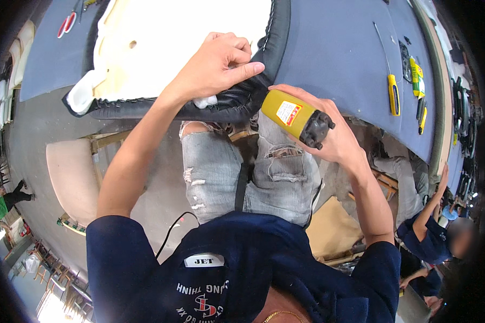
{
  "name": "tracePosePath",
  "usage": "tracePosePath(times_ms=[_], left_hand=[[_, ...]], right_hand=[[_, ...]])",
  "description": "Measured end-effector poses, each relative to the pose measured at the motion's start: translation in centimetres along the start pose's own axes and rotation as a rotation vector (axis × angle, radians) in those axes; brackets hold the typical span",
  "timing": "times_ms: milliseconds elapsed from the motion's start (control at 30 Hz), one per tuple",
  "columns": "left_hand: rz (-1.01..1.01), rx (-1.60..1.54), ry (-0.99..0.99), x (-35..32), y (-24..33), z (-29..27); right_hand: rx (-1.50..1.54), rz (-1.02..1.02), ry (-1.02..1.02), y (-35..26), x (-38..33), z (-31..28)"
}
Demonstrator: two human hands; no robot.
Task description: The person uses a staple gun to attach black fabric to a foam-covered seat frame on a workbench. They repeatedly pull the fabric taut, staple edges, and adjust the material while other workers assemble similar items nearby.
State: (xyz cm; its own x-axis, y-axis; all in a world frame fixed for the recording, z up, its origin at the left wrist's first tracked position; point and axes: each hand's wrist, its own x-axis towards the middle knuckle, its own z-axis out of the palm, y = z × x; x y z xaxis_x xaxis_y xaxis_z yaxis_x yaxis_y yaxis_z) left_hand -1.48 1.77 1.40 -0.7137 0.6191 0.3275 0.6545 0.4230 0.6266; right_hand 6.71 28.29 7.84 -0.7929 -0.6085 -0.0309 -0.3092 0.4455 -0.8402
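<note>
My left hand [221, 63] is over the corner of a panel with a cream-white face [172, 43] and a gathered black cover [199, 111] around its edge. Its fingers are curled in and the thumb points right above the black cover; whatever they may hold is hidden. A bit of white padding [205, 102] pokes out just below this hand. My right hand [334, 129] is wrapped around a staple gun [291, 116] with a yellow body and black end cap. The tool's nose is hidden where it meets the panel's corner.
The panel lies on a blue-grey covered table [334, 48]. On its right are a yellow-handled screwdriver [394, 97], a yellow-green packet [416, 78] and a yellow-black cutter [422, 116]; red-handled scissors [66, 24] lie far left. A beige cushion piece [73, 177] stands below left. A co-worker [428, 237] is at right.
</note>
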Motion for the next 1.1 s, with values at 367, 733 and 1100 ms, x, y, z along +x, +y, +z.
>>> tracePosePath(times_ms=[367,733,1100], left_hand=[[-0.031,-0.074,0.013,0.3,0.4,-0.7],[0.042,-0.177,0.122,-0.6,-0.4,0.4],[-0.188,-0.352,0.315,-2.1,2.1,0.4]], right_hand=[[0.103,0.054,0.170,0.5,-2.5,1.3],[-0.095,0.104,0.013,0.4,-0.1,-0.5],[0.048,0.306,0.179,7.8,-2.6,1.3]])
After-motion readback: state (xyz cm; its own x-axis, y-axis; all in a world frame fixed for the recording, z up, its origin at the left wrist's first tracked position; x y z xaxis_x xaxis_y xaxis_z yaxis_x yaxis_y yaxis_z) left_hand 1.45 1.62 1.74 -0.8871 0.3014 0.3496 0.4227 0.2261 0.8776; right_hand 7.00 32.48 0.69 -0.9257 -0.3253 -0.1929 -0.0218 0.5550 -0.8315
